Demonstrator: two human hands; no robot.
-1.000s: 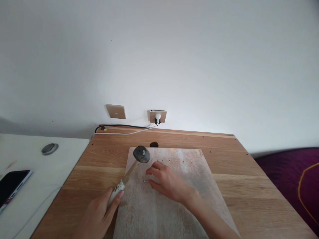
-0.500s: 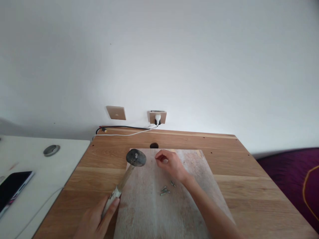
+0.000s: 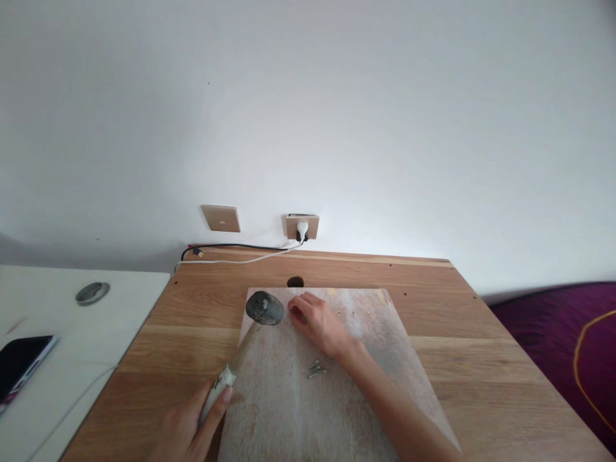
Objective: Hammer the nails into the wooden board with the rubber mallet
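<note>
My left hand (image 3: 192, 423) is closed around the light, wrapped handle of a rubber mallet (image 3: 264, 308). The mallet's dark head is raised at the upper left of a worn wooden board (image 3: 269, 410). My right hand (image 3: 317, 324) is at the board's far part, just right of the mallet head, with thumb and fingers pinched together. Whatever is between those fingertips is too small or hidden to make out. A small pile of metal screws or nails (image 3: 316, 369) lies on the board, below my right wrist.
The board rests on a wooden tabletop (image 3: 481, 366) with a round cable hole (image 3: 295, 282) behind it. Cables (image 3: 231, 262) run along the wall to a socket (image 3: 310, 226). On the left, a white table (image 3: 58, 378) carries a phone (image 3: 24, 362). Purple fabric (image 3: 539, 327) is at right.
My right hand has moved a little left, closer to the mallet head, still pinched. The mallet stays in my left hand almost unmoved. The view has shifted slightly.
</note>
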